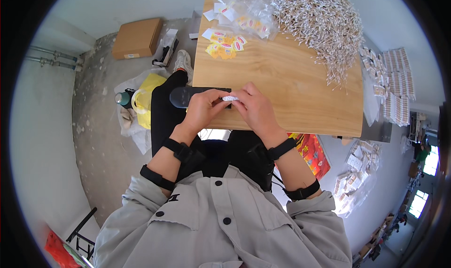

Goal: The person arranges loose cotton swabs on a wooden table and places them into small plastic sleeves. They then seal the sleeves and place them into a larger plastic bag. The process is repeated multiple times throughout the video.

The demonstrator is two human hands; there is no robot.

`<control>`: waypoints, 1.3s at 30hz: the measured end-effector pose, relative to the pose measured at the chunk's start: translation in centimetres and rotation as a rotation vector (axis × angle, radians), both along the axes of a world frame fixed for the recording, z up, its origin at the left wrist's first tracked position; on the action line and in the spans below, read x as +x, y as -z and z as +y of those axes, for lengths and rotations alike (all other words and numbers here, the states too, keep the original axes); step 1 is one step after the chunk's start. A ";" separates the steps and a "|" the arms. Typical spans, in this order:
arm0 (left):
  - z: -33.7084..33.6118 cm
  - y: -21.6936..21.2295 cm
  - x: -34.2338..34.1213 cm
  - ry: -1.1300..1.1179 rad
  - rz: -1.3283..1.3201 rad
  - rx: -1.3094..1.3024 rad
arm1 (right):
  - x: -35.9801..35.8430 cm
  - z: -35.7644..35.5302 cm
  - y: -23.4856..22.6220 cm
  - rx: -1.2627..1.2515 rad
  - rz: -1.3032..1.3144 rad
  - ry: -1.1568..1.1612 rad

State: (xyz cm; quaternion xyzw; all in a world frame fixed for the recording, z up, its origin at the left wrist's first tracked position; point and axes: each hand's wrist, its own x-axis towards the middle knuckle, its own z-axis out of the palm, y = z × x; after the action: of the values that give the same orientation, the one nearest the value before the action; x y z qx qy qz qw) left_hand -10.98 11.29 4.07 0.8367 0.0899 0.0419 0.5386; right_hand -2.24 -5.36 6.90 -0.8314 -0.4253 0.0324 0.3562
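Note:
Between the fingertips of both hands is a small bundle of cotton swabs (229,98), its white tips packed together and facing up. My left hand (205,107) pinches its left side with thumb and forefinger. From the right, my right hand (253,107) grips the other side the same way. Both hands are just over the near edge of the wooden table (282,80). Under the left hand lies a dark flat device (185,97) that juts past the table's left side. A big loose heap of cotton swabs (324,21) covers the far right of the tabletop.
Yellow and white printed cards (224,45) lie at the far left of the table, beside clear plastic bags (251,9). Packed bundles (397,85) are stacked beyond the right edge. On the floor are a cardboard box (136,38), a yellow bag (146,96) and a green-topped bottle (122,98).

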 end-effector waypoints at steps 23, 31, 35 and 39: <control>-4.4 -10.1 -0.5 -0.206 -0.467 -0.049 | -2.9 -2.6 1.0 1.185 1.667 0.078; -6.2 -10.1 0.1 -0.235 -0.597 0.061 | -3.8 -2.5 2.0 1.183 1.643 -0.038; -5.7 -10.1 0.0 -0.207 -0.609 0.166 | -4.3 -2.0 2.0 1.202 1.686 -0.021; -5.3 -9.6 0.1 -0.198 -0.619 0.178 | -4.6 -1.8 2.1 1.221 1.668 -0.041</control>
State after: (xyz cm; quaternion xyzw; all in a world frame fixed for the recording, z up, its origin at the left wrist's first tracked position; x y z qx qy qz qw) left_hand -10.88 5.96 13.71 0.8152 -0.0010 0.3537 0.4586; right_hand -6.84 -7.15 4.83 -0.2148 -0.0011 0.3831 0.8984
